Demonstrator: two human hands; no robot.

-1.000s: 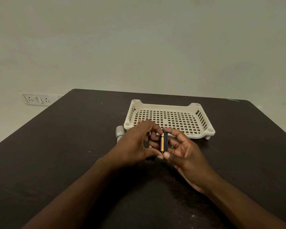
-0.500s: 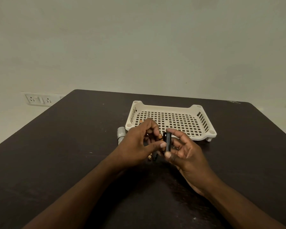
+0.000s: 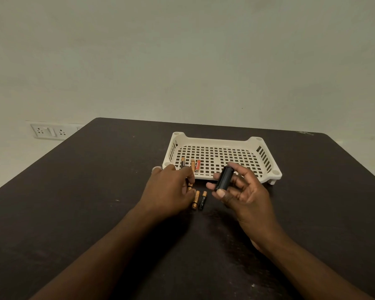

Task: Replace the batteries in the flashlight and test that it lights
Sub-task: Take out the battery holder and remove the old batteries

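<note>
Pinched between thumb and fingers, a black cylindrical battery holder (image 3: 224, 178) sits in the right hand (image 3: 244, 194), tilted so its upper end leans away from the person; the thumb presses its near end and the fingertips curl round its far side. It is raised above the dark table (image 3: 85, 202), just in front of the white perforated tray (image 3: 266, 156). Beside it, the left hand (image 3: 168, 190) lies low over the table with its fingers curled round a gold-and-black battery (image 3: 189, 186), whose lower end shows beneath the fingertips. Two more batteries lie side by side on the table between the hands: a gold one (image 3: 195, 199) touching the left hand's fingers and a mostly black one (image 3: 202, 200) just right of it. Three further batteries (image 3: 192, 165) rest in the tray's near left corner. A pale rounded object (image 3: 156, 169), mostly hidden, peeks out behind the left hand. On the wall at left sits a socket panel (image 3: 48, 131).
</note>
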